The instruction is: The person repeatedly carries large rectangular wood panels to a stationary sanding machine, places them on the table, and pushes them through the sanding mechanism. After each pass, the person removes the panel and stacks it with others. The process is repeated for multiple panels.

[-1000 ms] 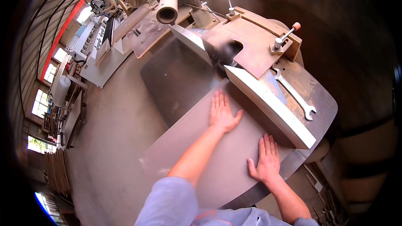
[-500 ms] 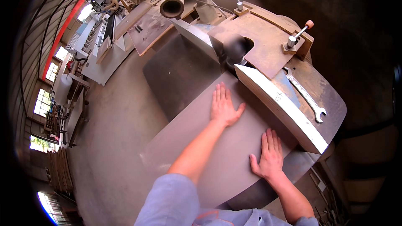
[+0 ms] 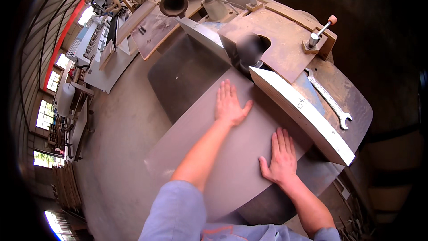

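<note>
A flat grey-brown panel (image 3: 209, 169) lies on the machine's dark metal table (image 3: 187, 76), one edge along a white-faced fence (image 3: 303, 111). My left hand (image 3: 230, 107) rests flat on the panel near its far end, fingers stretched and thumb apart. Nearer me, my right hand (image 3: 281, 158) also lies flat on the panel, close to the fence and the panel's near edge. In the gap between this fence and a second white fence piece (image 3: 205, 35), a round dark cutter head (image 3: 252, 49) looks blurred, as if spinning. The panel's far corner reaches the gap beside it.
An open-end wrench (image 3: 329, 100) lies behind the fence. Two clamp levers with orange knobs (image 3: 332, 20) stand on the dusty wooden cover (image 3: 281, 31). A wide pipe (image 3: 174, 2) hangs over the far end. Boards (image 3: 67, 185) are stacked at the left, beyond the floor (image 3: 116, 129).
The panel has slid a little along the fence, up and to the left past the cutter head. Both hands have moved with it, still flat. The view has shifted slightly.
</note>
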`<action>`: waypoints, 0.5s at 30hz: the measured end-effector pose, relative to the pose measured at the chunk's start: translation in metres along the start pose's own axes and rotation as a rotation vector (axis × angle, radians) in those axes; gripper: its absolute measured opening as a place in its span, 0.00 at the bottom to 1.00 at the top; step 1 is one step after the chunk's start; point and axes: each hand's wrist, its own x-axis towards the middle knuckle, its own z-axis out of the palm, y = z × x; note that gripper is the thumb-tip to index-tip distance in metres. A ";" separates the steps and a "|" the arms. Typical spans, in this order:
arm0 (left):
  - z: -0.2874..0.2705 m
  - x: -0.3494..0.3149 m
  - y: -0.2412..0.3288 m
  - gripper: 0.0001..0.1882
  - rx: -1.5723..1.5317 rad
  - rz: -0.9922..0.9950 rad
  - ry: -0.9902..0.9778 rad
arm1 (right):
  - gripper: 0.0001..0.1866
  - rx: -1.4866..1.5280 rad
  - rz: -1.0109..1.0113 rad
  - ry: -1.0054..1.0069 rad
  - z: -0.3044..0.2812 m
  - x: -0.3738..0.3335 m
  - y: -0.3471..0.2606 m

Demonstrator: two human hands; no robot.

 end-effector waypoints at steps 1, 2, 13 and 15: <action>0.000 0.002 -0.002 0.50 0.002 -0.001 -0.004 | 0.41 0.001 0.002 -0.001 0.001 0.002 -0.001; 0.000 0.004 -0.005 0.49 0.002 0.002 0.003 | 0.41 0.001 0.004 -0.001 0.002 0.005 -0.003; 0.002 0.034 -0.041 0.50 -0.012 0.007 0.027 | 0.41 -0.006 -0.008 -0.001 0.020 0.042 -0.020; 0.001 0.039 -0.047 0.50 -0.016 0.005 0.027 | 0.41 -0.009 -0.013 0.003 0.023 0.049 -0.023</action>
